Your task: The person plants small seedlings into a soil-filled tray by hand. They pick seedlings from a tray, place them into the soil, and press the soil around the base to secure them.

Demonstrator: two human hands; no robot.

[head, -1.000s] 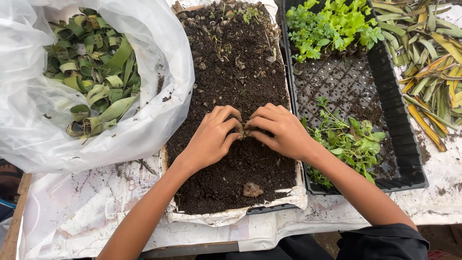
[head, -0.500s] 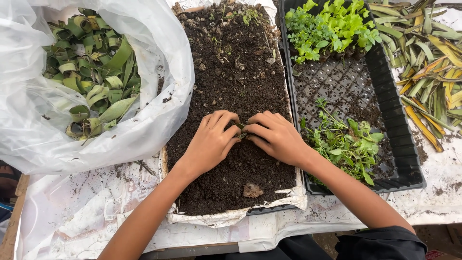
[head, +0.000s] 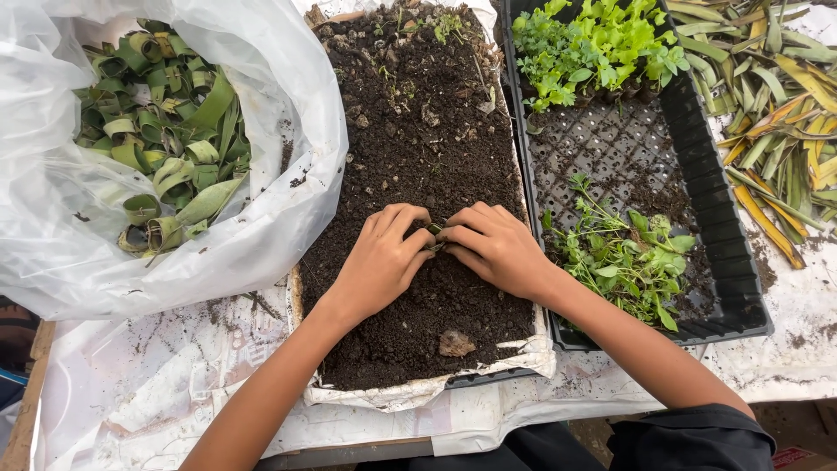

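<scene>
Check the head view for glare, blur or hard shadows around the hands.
Head view: soft, even daylight; sharp on the left hand, right hand and soil; mild sheen on the plastic bag; no hard shadows, no motion blur.

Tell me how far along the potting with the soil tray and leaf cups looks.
Early. The tray of dark soil is filled, and rolled green leaf cups wait in the clear plastic bag. Left hand and right hand press together around one small leaf cup. Loose green seedlings remain in the black mesh tray.
</scene>
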